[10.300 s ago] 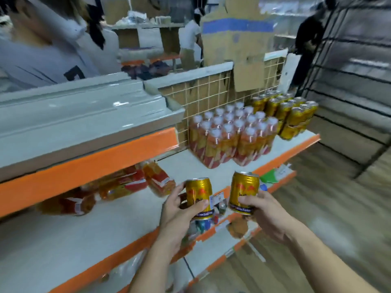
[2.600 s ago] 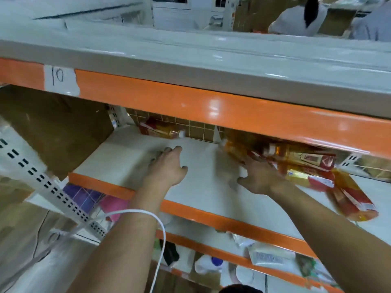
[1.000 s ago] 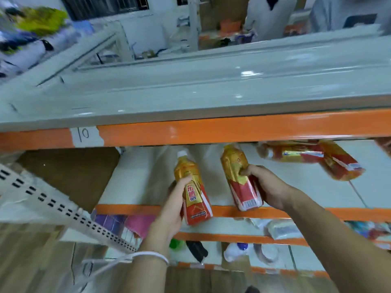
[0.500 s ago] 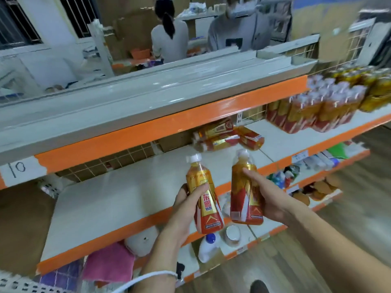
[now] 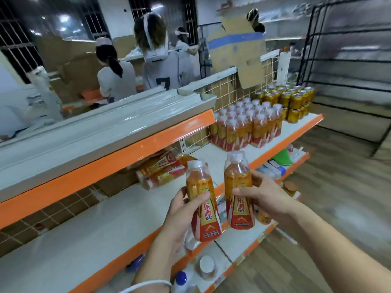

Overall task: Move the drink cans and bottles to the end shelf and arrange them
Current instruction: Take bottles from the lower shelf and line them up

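On the left, the middle shelf (image 5: 88, 229) is mostly bare, with a few bottles lying on their sides (image 5: 160, 170) under the upper shelf; these, by the look of it, are yet to be moved. In front of them the left hand (image 5: 179, 216) has its grip closed round one upright bottle (image 5: 203, 204), and the right hand (image 5: 266, 199) has its grip closed round a second bottle (image 5: 239, 193), both held in the air just off the shelf edge. Farther right, on the end shelf (image 5: 304, 123), a block of standing bottles (image 5: 247, 125) and a block of gold cans (image 5: 289, 102) are already in neat rows. The task looks well advanced: these two need placing, then the leftovers.
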`<action>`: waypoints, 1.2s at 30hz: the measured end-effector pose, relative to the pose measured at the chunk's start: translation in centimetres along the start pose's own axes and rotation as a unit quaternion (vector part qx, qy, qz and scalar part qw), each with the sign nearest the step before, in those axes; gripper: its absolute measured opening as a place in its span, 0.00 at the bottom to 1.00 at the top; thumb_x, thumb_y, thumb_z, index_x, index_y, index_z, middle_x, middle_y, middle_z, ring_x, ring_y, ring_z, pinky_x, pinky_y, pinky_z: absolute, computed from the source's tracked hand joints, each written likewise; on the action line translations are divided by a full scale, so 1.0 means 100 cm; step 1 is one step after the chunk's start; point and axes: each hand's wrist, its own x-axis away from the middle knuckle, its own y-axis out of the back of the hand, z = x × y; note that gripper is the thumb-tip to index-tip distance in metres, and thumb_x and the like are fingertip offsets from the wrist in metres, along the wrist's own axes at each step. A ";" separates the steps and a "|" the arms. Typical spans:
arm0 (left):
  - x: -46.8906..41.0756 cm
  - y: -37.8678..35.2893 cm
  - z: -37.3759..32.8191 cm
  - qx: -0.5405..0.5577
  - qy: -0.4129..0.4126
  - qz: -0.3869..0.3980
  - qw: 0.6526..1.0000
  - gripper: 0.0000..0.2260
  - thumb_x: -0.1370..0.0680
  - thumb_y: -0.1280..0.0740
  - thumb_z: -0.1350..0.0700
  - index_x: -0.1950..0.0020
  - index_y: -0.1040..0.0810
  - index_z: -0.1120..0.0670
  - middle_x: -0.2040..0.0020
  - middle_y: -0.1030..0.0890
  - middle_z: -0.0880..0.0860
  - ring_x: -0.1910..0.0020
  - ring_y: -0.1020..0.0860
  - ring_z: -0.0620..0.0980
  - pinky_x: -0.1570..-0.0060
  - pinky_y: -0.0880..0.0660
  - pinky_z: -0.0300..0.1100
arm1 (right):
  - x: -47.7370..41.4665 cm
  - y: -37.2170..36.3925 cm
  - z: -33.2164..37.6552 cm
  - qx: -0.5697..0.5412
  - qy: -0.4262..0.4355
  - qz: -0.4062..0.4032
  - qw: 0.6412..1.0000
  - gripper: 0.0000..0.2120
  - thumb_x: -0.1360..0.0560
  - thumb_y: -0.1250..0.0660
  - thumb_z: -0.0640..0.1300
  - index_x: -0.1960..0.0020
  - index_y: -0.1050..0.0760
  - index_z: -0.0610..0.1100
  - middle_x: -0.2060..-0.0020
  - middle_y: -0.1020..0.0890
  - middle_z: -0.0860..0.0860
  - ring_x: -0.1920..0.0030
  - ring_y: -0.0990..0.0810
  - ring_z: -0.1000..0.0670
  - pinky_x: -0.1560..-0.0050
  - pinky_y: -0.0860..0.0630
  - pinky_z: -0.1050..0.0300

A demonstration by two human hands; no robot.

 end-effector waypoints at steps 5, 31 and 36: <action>-0.041 -0.077 -0.014 0.011 -0.016 0.009 1.000 0.20 0.26 0.24 0.51 0.35 0.22 0.47 0.46 0.13 0.50 0.49 0.13 0.49 0.57 0.18 0.40 | -0.019 0.087 0.014 0.012 0.031 -0.028 0.999 0.27 0.31 0.20 0.38 0.35 0.23 0.47 0.47 0.13 0.48 0.48 0.13 0.46 0.46 0.17 0.46; -0.332 -0.171 0.021 -0.013 -0.002 -0.018 1.000 0.19 0.26 0.22 0.61 0.38 0.19 0.46 0.45 0.13 0.46 0.45 0.15 0.44 0.50 0.20 0.38 | -0.272 0.260 0.018 0.253 0.054 -0.032 0.966 0.29 0.32 0.18 0.43 0.34 0.24 0.53 0.44 0.16 0.58 0.46 0.19 0.62 0.47 0.22 0.67; -0.362 -0.182 0.022 -0.022 0.018 -0.056 0.998 0.18 0.25 0.23 0.62 0.39 0.18 0.46 0.46 0.13 0.45 0.47 0.15 0.42 0.47 0.19 0.41 | -0.322 0.272 0.010 0.308 0.059 0.040 0.949 0.31 0.32 0.18 0.43 0.34 0.25 0.57 0.41 0.18 0.63 0.41 0.21 0.62 0.41 0.24 0.64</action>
